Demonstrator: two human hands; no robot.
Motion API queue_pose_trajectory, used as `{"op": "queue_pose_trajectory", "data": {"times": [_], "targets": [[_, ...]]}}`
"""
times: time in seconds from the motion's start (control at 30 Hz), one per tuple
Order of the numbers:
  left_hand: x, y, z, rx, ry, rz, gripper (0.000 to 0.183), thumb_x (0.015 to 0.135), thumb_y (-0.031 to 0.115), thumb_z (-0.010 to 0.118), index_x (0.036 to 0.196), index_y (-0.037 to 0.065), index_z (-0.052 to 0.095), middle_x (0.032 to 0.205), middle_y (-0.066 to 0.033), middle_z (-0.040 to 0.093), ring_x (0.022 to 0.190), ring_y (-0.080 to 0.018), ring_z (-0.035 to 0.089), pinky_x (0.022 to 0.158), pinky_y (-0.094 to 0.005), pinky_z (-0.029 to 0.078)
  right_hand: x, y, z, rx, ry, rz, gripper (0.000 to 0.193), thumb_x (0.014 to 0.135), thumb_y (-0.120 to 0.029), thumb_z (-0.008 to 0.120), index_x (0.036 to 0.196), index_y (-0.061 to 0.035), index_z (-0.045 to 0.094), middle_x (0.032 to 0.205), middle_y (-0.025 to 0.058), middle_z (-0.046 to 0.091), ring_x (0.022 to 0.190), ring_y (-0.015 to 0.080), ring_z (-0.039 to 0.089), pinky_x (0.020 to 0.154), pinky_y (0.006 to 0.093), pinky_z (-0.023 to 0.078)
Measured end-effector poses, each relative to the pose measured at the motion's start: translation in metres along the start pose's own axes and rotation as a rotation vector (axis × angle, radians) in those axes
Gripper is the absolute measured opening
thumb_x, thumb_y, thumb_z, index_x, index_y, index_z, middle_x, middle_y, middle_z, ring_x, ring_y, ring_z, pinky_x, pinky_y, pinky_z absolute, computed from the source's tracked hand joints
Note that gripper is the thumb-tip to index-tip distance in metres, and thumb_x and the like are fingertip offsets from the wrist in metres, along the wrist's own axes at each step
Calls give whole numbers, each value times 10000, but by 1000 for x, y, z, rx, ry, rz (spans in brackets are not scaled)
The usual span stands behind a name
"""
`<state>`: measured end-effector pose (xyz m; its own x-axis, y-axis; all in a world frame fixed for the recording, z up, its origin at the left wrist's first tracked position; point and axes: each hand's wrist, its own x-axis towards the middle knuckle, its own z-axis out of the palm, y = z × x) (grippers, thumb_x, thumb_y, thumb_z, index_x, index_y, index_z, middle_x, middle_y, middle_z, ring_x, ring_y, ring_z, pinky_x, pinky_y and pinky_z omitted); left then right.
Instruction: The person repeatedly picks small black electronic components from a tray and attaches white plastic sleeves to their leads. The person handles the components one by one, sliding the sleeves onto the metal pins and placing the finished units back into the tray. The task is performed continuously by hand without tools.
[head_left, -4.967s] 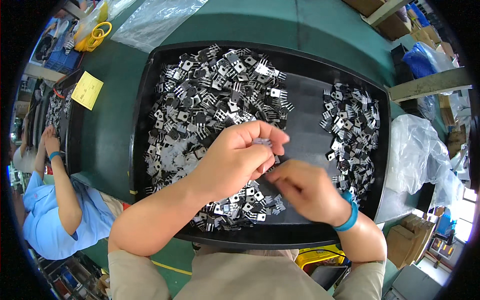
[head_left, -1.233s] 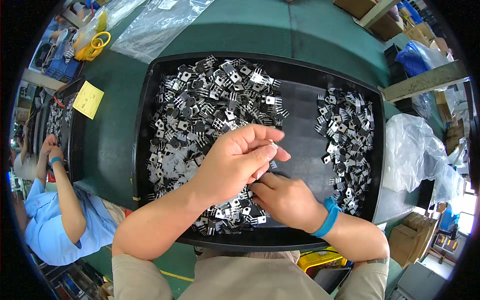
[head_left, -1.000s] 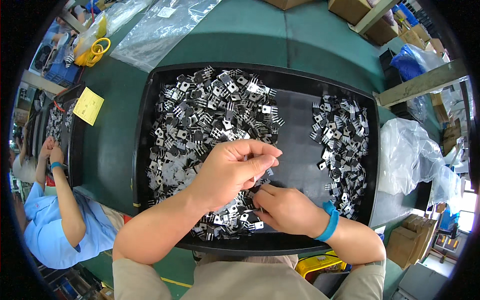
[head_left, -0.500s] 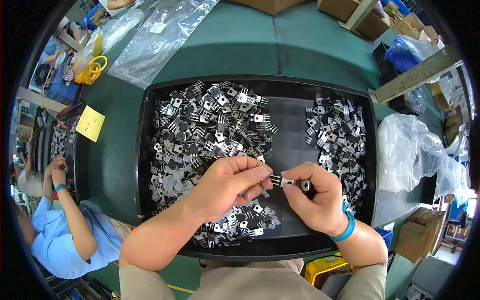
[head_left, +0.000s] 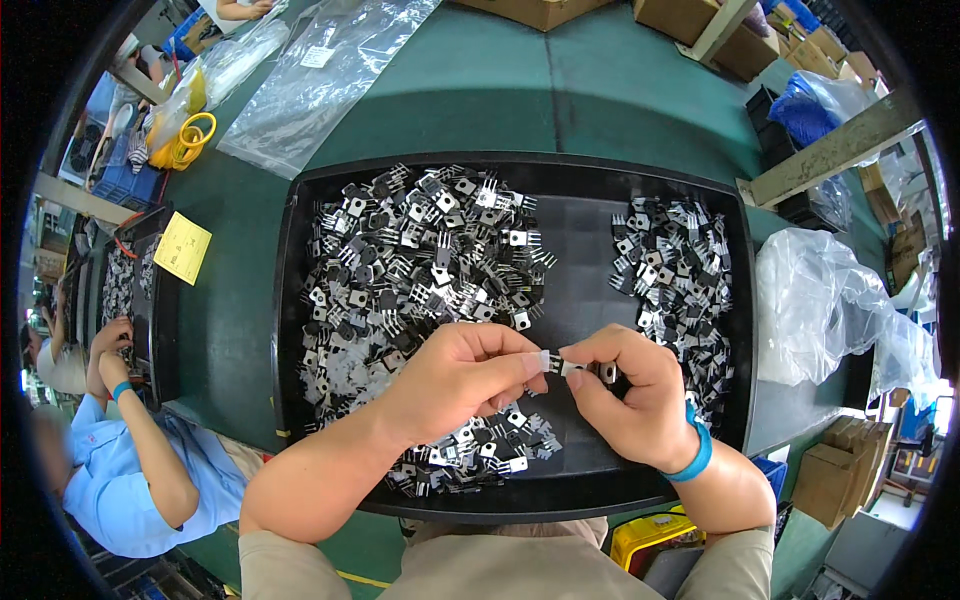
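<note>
A large black tray (head_left: 520, 504) lies before me with loose three-legged transistors in it. A big heap of transistors (head_left: 410, 232) covers its left side; small whitish translucent pieces (head_left: 345, 368) are mixed in. A second heap (head_left: 672, 250) lies along the right side. Above the gap between them, my right hand (head_left: 640, 400) pinches a transistor (head_left: 570, 367) between thumb and forefinger, legs toward the left. Another transistor (head_left: 607, 372) shows within its curled fingers. My left hand (head_left: 470, 372) is closed, pinching a small whitish translucent piece (head_left: 545, 361) at the transistor's legs.
Clear plastic bags lie beyond the tray (head_left: 318, 85) and to its right (head_left: 815, 305). A yellow paper label (head_left: 183, 248) is on the green table at left. A co-worker in a blue shirt (head_left: 150, 470) works at another tray. Metal posts (head_left: 830, 150) stand at right.
My left hand has shifted slightly right, bringing its fingertips and the whitish piece up to the transistor's legs, which now show less. My right hand has stayed nearly still.
</note>
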<state>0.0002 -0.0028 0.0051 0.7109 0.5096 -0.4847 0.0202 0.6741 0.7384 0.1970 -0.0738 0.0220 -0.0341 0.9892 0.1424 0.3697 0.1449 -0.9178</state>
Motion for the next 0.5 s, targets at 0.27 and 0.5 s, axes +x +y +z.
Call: {"op": "queue_pose_trajectory", "data": {"times": [0.27, 0.5], "targets": [[-1, -1, 0, 129, 37, 92, 73, 880, 54, 612, 895, -12, 638, 745, -27, 632, 550, -23, 440, 467, -184, 317, -1, 3, 1, 52, -46, 11, 178, 766, 64, 624, 930, 2, 654, 797, 84, 633, 673, 155, 584, 611, 263, 442], [0, -5, 3, 222, 80, 114, 75, 856, 58, 635, 894, -6, 645, 746, 2, 629, 570, -3, 458, 484, -177, 342, -4, 8, 10, 39, -21, -1, 185, 778, 56, 633, 956, 7, 646, 808, 126, 630, 710, 221, 622, 618, 290, 468]]}}
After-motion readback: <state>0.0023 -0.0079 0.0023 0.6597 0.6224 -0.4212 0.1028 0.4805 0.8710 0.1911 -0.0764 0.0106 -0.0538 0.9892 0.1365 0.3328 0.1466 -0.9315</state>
